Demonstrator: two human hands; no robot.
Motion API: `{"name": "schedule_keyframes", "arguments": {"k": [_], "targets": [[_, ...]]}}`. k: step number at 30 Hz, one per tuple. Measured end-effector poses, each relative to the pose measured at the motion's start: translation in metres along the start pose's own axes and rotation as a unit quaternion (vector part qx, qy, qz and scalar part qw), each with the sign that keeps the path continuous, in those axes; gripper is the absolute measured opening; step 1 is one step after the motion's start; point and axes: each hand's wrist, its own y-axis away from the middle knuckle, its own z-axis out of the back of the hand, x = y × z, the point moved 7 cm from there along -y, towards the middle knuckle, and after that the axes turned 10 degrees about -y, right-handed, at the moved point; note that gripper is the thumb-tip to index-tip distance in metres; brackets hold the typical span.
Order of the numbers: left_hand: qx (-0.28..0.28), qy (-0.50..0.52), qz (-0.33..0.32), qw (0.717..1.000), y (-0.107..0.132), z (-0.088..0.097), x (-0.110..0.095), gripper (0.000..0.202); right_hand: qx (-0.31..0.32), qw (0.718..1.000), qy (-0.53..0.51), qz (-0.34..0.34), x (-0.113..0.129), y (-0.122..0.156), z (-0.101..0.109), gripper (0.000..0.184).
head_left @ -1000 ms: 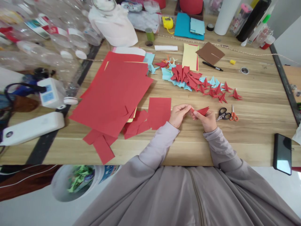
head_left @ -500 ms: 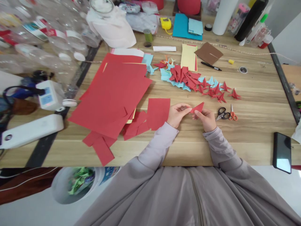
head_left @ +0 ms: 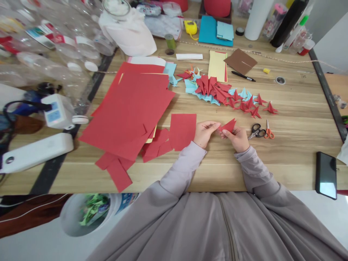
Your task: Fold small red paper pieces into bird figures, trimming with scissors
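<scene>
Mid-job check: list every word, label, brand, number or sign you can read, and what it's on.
No text can be read with certainty.
White-and-green bottle label: too blurred to read.
Blue bucket label: pale markings, too blurred to read.
Tabletop mark: too faint and small to tell.
Folded red paper: no writing visible.

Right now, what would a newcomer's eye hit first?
Probably the large, flat red paper sheets beyond and left of the left hand. Next, the crowded small folded red and light-blue paper figures, right of the sheets. Then the small, pointed, folded red paper piece between left hand and right hand.
</scene>
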Motion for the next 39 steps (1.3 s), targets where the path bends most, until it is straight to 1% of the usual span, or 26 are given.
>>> {"name": "schedule_keyframes", "arguments": {"k": [5, 10, 12, 15, 20, 23, 30, 35, 39], "targets": [[-0.001, 0.009, 0.005, 1.0, -0.002, 0.002, 0.002, 0.035, -0.006, 1.0, 0.02, 0.005, 0.003, 0.0, 0.0, 0.037], [0.007, 0.041, 0.015, 0.999, 0.0, 0.0, 0.0, 0.038, -0.01, 1.0, 0.029, 0.008, 0.004, 0.0, 0.0, 0.038], [0.011, 0.029, 0.009, 0.999, 0.001, -0.001, -0.002, 0.037, -0.012, 1.0, 0.028, 0.004, 0.003, 0.0, 0.001, 0.039], [0.01, -0.017, -0.009, 1.0, 0.002, -0.002, -0.005, 0.04, -0.012, 1.0, 0.026, 0.0, 0.001, 0.0, 0.002, 0.039], [0.016, -0.042, -0.022, 0.999, 0.003, -0.003, -0.006, 0.033, -0.005, 0.999, 0.031, 0.009, 0.002, 0.0, 0.002, 0.035], [0.021, -0.045, -0.02, 0.999, 0.002, -0.002, -0.005, 0.033, -0.003, 1.0, 0.029, 0.003, 0.004, 0.0, 0.001, 0.033], [-0.005, -0.057, -0.019, 0.998, 0.001, 0.002, -0.004, 0.031, -0.019, 1.0, -0.008, -0.012, 0.004, 0.0, 0.003, 0.03], [-0.005, -0.037, -0.007, 0.999, 0.0, 0.003, 0.001, 0.034, -0.032, 0.999, -0.018, -0.021, 0.002, 0.0, 0.004, 0.03], [0.007, 0.014, 0.013, 1.0, -0.001, 0.0, 0.004, 0.042, -0.037, 0.998, -0.034, -0.023, 0.001, -0.001, 0.006, 0.031]]}}
